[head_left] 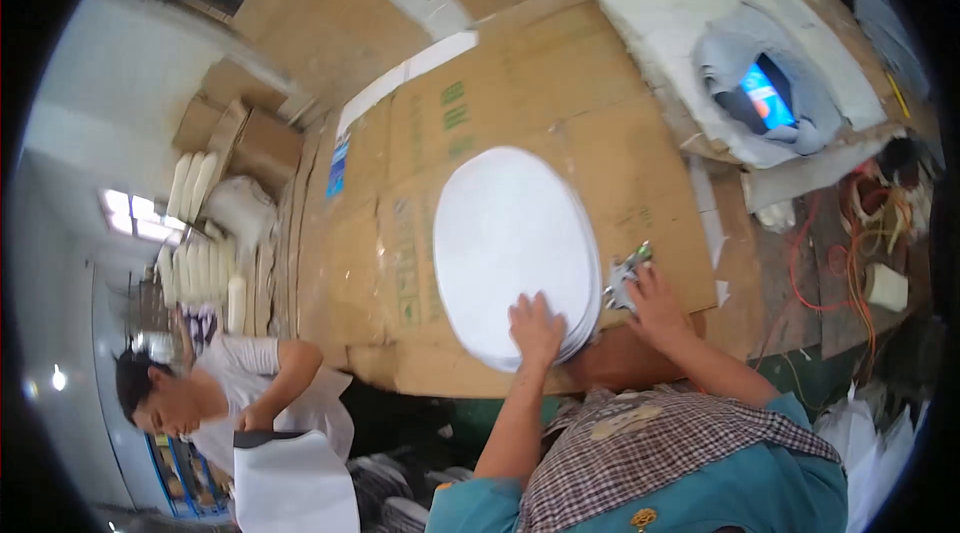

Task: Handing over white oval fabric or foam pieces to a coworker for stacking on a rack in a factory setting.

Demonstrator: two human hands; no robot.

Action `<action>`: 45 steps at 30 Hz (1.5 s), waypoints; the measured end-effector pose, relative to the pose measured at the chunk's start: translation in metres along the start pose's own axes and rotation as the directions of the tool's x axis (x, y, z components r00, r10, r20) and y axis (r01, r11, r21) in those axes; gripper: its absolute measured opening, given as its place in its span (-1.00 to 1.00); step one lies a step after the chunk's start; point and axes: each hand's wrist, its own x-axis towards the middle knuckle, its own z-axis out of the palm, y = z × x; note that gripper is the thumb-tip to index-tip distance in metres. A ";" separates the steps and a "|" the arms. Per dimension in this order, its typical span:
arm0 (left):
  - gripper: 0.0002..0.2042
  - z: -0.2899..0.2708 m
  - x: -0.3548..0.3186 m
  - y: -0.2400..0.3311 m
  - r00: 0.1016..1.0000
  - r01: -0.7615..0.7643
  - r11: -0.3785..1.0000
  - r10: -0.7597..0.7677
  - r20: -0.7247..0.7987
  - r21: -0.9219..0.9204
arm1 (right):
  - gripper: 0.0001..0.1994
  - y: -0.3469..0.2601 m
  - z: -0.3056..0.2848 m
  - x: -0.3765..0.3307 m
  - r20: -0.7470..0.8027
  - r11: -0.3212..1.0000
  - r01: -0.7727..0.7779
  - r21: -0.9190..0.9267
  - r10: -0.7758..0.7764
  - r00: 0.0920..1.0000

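Note:
A stack of white oval sheets lies on the cardboard-covered table in front of me, its layers slightly fanned along the right edge. My left hand rests flat on the near end of the stack, fingers spread. Just right of the stack, a small shiny silver metal tool is on the cardboard; it resembles a spray gun, but its exact kind is unclear. My right hand has its fingers curled against this tool, which they partly cover.
Flattened cardboard covers the table. A lit phone sits in a grey wrapped bundle at far right, above orange hoses. On the left, a co-worker holds a white sheet. Pale elongated pieces are stacked behind.

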 end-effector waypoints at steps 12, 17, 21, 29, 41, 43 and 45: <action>-0.39 -0.018 -0.047 -0.007 0.988 -0.148 0.977 0.153 0.025 -0.153 | -0.25 -0.014 -0.010 -0.010 -0.196 0.819 -0.149 0.553 0.302 0.933; -0.40 -0.018 -0.064 -0.013 0.987 -0.157 0.969 0.163 0.013 -0.191 | -0.37 -0.083 -0.106 -0.059 0.024 0.746 -0.157 0.647 0.186 0.982; -0.43 0.002 -0.068 -0.048 0.965 -0.257 0.849 0.199 -0.172 -0.462 | -0.42 -0.139 -0.156 -0.099 0.303 0.429 -0.384 0.818 0.246 0.921; -0.72 -0.028 -0.143 -0.155 0.934 0.218 0.427 -0.351 0.062 -0.878 | -0.43 -0.181 -0.183 -0.143 0.087 0.411 -0.217 0.885 0.310 0.947; -0.77 0.019 -0.234 -0.251 0.592 0.450 0.051 -0.764 0.255 -0.892 | -0.41 -0.200 -0.209 -0.192 0.018 0.478 -0.243 0.844 0.429 0.903; -0.77 0.014 -0.223 -0.239 0.613 0.463 0.015 -0.727 0.307 -0.886 | -0.40 -0.202 -0.205 -0.205 0.068 0.451 -0.250 0.857 0.381 0.922; -0.78 0.020 -0.218 -0.236 0.633 0.449 0.000 -0.706 0.318 -0.893 | -0.40 -0.212 -0.203 -0.206 0.127 0.398 -0.264 0.878 0.337 0.933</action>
